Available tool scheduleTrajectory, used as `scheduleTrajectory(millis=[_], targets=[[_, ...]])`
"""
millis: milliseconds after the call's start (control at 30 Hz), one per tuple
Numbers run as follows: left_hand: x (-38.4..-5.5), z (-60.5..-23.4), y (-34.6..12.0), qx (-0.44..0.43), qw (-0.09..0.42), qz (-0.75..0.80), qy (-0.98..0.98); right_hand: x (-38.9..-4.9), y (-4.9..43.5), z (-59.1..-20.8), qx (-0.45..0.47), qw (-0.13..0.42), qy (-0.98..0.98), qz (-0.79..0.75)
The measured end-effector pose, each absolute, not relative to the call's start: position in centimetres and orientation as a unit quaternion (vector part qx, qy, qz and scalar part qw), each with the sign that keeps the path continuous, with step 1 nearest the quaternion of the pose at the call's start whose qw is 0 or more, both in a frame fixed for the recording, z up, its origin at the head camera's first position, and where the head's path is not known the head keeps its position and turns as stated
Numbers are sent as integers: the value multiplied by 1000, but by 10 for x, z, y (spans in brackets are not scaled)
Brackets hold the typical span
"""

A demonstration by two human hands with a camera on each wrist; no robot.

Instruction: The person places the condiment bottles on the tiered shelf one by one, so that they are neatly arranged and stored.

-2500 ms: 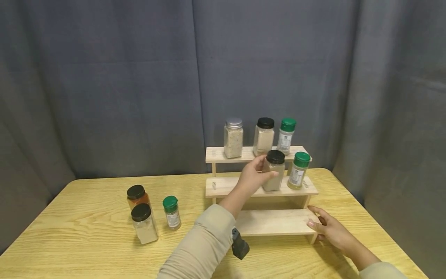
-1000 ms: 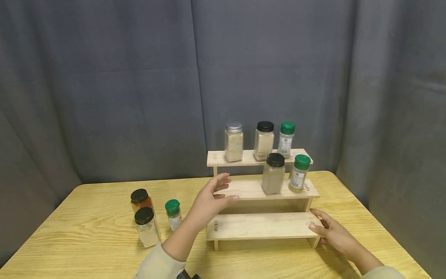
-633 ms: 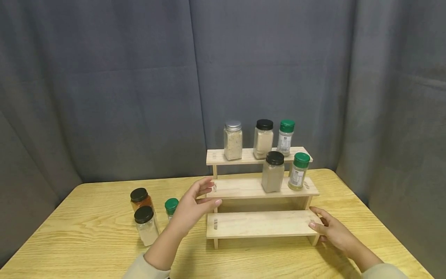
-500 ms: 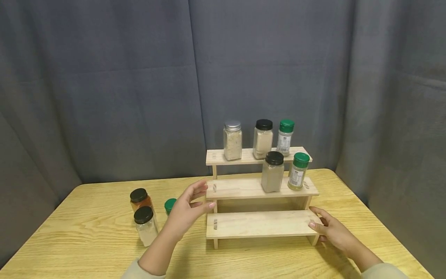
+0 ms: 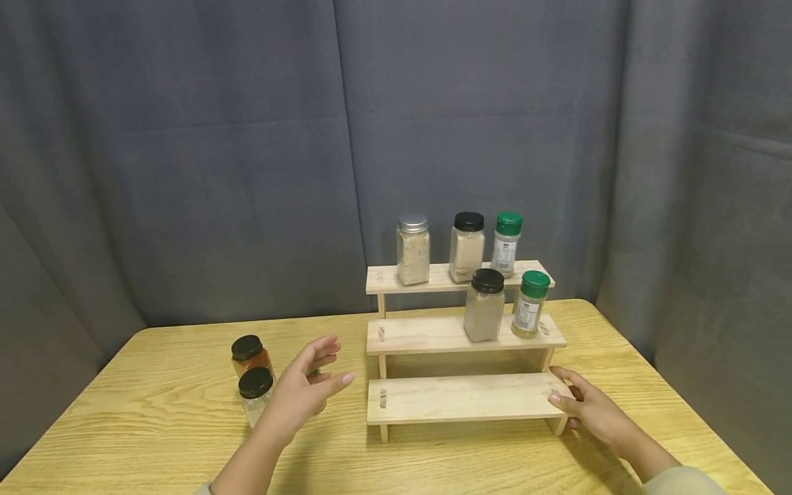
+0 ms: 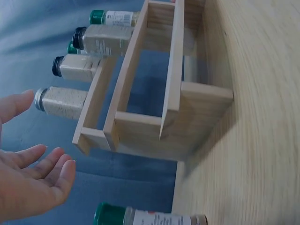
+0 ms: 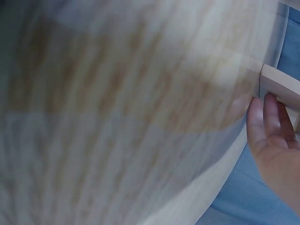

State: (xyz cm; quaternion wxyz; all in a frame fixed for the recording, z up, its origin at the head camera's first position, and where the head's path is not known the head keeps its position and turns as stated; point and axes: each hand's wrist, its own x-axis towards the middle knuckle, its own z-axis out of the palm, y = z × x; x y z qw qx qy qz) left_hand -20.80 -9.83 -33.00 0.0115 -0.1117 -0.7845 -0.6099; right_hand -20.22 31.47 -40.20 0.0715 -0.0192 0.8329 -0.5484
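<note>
A pale yellow wood-grain surface (image 5: pixel 155 419), its far right corner rounded, runs back to a dark blue-grey curtain (image 5: pixel 229 172). The cloth hangs behind it and along both sides, with soft vertical folds at the corners and one long seam near the middle of the back panel.

On the right half of the surface stands a wooden three-tier rack (image 5: pixel 458 399), stepped upward toward the curtain. Its top tier bears a silver-lidded jar (image 5: pixel 413 253), a black-lidded jar of pale powder (image 5: pixel 467 254) and a green-capped bottle (image 5: pixel 505 249), all upright. Toward the right end of the middle tier stand a square black-lidded jar (image 5: pixel 485 313) and a green-capped shaker (image 5: pixel 528 313).

The right hand (image 5: pixel 590 414) grips the right end of the lowest tier, thumb on top of the board.

The left hand (image 5: pixel 300 395) is held above the surface, left of the rack, thumb and fingers well apart and holding nothing. A small green-lidded spice bottle (image 6: pixel 159 218) stands on the surface just beside it, mostly hidden behind it in the head view. Farther left stand a jar of orange-red seasoning (image 5: pixel 252 357) and, nearer the person, a jar with a black lid (image 5: pixel 256 383), partly covered by that hand.
</note>
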Motion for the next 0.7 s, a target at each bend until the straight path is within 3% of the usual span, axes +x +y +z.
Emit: scheduleTrajectory(millis=[700], targets=[[-196,-341,-139,-88,24,-559,-824,-202,314,-401,-23,64,824,-562]])
